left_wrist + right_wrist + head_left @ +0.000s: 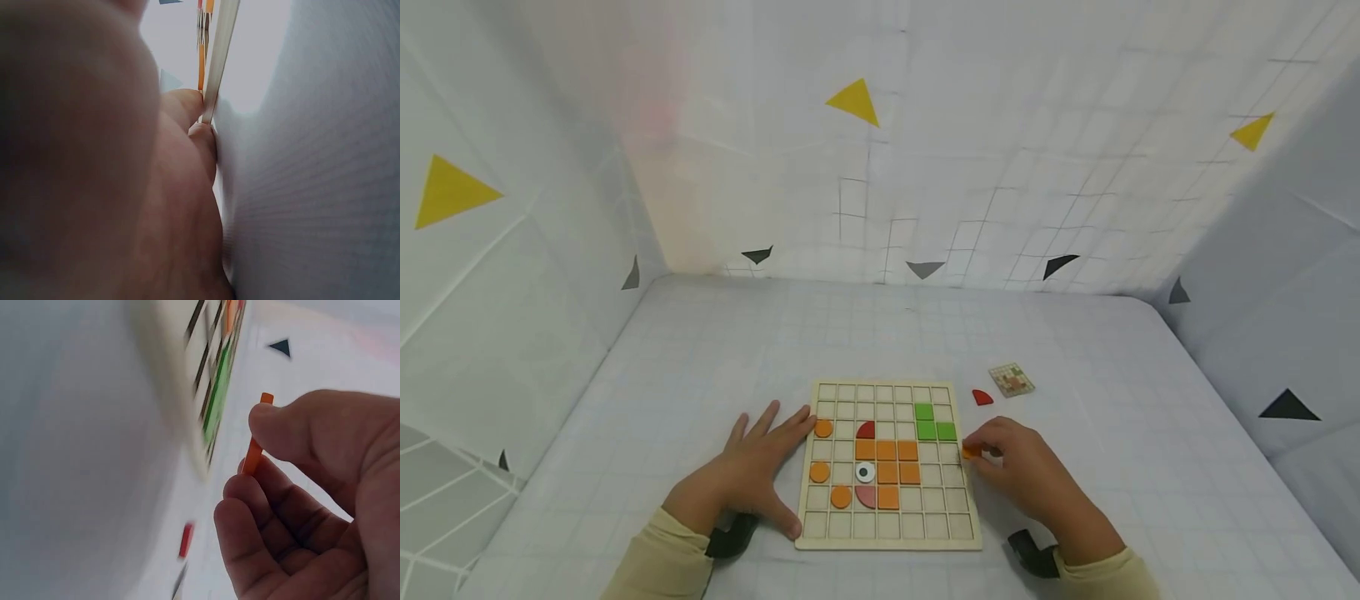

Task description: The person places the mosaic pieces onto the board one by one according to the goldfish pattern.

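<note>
A wooden grid board (842, 527) lies flat on the table, holding orange squares (887, 473), orange discs (819, 472), green pieces (927, 430), a red quarter-circle (866, 430), a pink quarter-circle (866, 497) and an eye disc (865, 472). Along the board's left edge, my left hand (752, 467) is spread, fingertips and thumb touching the rim. Between thumb and fingers my right hand (1018, 467) pinches an orange tile (255, 447), just beside the board's right edge. The right wrist view shows that tile edge-on, so its outline is hidden.
Right of the board's far corner lie a loose red quarter-circle (982, 397) and a small pattern card (1011, 379). White walls with yellow and dark triangles enclose the white table (715, 333) at the back and both sides.
</note>
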Demonstrator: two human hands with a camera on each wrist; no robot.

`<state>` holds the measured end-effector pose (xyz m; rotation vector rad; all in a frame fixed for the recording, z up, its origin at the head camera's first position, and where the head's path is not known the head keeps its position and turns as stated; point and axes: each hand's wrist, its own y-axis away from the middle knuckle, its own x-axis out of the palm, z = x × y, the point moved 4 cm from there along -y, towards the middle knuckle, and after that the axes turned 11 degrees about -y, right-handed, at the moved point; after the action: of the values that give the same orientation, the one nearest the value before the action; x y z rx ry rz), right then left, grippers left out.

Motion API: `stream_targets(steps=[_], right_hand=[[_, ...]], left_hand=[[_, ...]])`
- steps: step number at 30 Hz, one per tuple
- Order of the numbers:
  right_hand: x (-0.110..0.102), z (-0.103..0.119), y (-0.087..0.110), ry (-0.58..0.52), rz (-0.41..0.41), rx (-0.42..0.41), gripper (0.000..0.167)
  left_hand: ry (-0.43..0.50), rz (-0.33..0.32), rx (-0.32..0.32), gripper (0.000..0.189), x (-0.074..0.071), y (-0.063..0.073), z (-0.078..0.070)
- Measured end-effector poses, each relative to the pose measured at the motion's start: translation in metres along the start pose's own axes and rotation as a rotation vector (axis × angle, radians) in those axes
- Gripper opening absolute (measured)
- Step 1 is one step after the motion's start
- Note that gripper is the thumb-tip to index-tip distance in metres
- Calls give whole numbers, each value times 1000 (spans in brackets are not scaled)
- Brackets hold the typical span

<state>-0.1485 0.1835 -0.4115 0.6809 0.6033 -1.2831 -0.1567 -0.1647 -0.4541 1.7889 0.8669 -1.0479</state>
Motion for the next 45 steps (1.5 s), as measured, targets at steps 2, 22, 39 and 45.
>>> stream_targets(steps=[2,22,39,45], right_hand=[[5,9,3,-8,9,-4,20],[53,48,17,63,255,-248,6],[64,61,23,140,251,-423,9],[50,49,16,40,248,-240,18]], left_hand=[[5,-3,3,143,-1,0,0],[5,-11,13,142,-2,2,-1],[16,-9,15,141,-2,3,1],[20,3,14,142,-1,2,0]])
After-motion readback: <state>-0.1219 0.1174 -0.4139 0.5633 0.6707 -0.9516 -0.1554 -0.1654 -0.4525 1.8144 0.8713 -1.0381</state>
